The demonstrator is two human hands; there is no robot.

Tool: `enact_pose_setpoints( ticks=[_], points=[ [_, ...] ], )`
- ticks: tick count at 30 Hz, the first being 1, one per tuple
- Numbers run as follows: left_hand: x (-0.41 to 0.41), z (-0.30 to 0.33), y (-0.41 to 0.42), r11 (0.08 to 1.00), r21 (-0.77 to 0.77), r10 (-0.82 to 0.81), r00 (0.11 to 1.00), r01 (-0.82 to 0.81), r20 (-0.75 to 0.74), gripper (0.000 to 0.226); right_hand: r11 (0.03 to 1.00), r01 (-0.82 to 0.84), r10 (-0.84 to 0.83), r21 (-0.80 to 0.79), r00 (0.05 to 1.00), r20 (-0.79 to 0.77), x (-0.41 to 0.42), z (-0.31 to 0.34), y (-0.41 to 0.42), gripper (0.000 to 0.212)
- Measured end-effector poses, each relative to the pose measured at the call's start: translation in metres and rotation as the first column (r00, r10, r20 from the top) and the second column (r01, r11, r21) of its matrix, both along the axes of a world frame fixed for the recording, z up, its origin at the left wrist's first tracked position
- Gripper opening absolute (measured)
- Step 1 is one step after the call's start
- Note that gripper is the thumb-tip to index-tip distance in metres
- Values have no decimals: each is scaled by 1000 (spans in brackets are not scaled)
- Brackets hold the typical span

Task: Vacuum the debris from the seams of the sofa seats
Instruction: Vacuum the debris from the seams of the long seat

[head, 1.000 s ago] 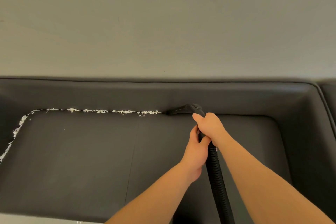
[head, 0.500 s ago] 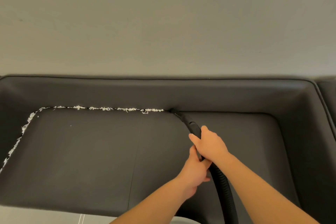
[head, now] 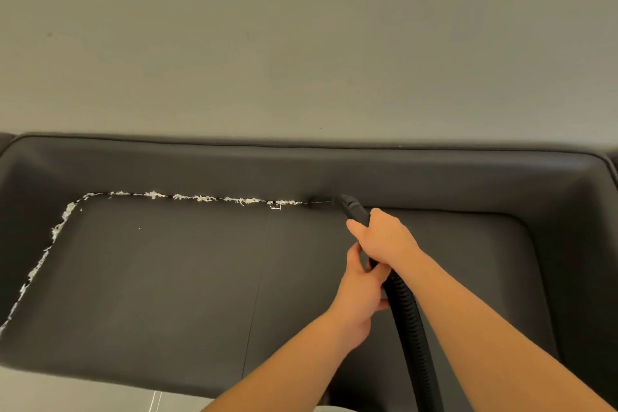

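Note:
A dark grey leather sofa seat (head: 167, 294) fills the lower view. White shredded debris (head: 200, 198) lines the back seam and curves down the left seam (head: 40, 264). A black vacuum nozzle (head: 347, 204) lies with its tip in the back seam, just right of where the debris ends. Its ribbed black hose (head: 408, 321) runs down toward me. My right hand (head: 384, 237) grips the nozzle from above. My left hand (head: 361, 281) holds the hose just below it. The seam to the right of the nozzle shows no debris.
The sofa backrest (head: 301, 167) rises behind the seam against a plain grey wall (head: 301, 43). Raised armrests close the seat at the left (head: 20, 197) and right (head: 582, 227). A thin stitch line (head: 261, 278) crosses the seat. Pale floor (head: 67, 391) shows at the bottom left.
The nozzle swung back up from a slanted pose and its tip now lies along the back seam. Both hands moved with it. The view shifted slightly.

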State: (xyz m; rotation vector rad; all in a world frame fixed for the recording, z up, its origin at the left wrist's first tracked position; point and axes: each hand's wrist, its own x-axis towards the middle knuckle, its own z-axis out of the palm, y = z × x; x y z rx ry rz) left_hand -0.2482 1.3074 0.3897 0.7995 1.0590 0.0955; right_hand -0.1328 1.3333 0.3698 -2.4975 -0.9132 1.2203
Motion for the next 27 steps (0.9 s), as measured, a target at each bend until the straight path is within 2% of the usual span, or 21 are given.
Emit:
enact_pose_setpoints(
  ticks=[5,11,14,17,19,23,27],
  points=[
    [9,-10,15,999,-20,50,999,-50,-2,50,997,75,-75,-9,996,-42,7,-13,20,40],
    [15,-25,23,999,10,-52,995,53,-84,52,914,405,-386,34,891,-239,8,-36,10,38],
    [17,-31,12,994,-24,-108,988,106,-114,57,889,457,-435,20,860,-267,6,-39,-9,36],
    [9,-30,-6,989,-53,-142,981,136,-130,59,912,410,-396,1,881,-257,-5,-41,-30,39],
    [-5,-24,-15,990,-70,-126,985,119,-114,60,952,307,-298,6,928,-225,-17,-37,-39,39],
    [-38,-3,-15,994,-74,-77,997,77,8,58,1000,6,-5,28,999,-48,-33,-9,-37,39],
    [-41,9,-14,995,-57,-71,994,76,87,59,997,-68,68,30,998,0,-28,14,-34,39]
  ],
)
